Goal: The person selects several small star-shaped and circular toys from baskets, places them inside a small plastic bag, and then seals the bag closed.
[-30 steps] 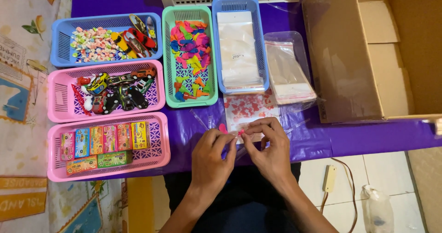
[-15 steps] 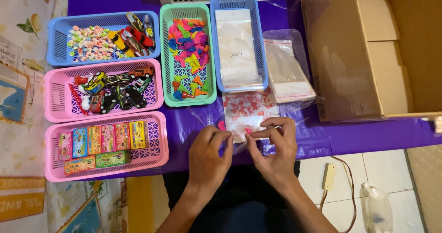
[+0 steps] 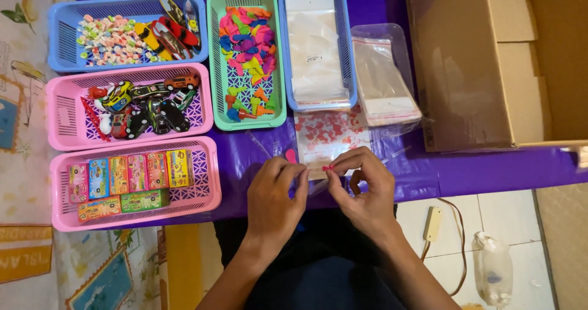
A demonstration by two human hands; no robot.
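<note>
My left hand and my right hand meet at the near edge of the purple table. Between the fingers they pinch the bottom edge of a clear bag printed with red hearts, which lies flat in front of them. A small pink balloon sticks up by my left fingertips, and a bit of red shows at my right fingertips. Just beyond the bag stands a green basket of coloured balloons.
A blue basket of clear bags and a loose stack of clear bags sit behind. At the left are a blue basket of sweets, a pink basket of toy cars and a pink basket of small boxes. An open cardboard box fills the right.
Both hands have stayed at the bag's bottom edge, with the fingers shifting a little. The pink balloon now shows by my left fingers.
</note>
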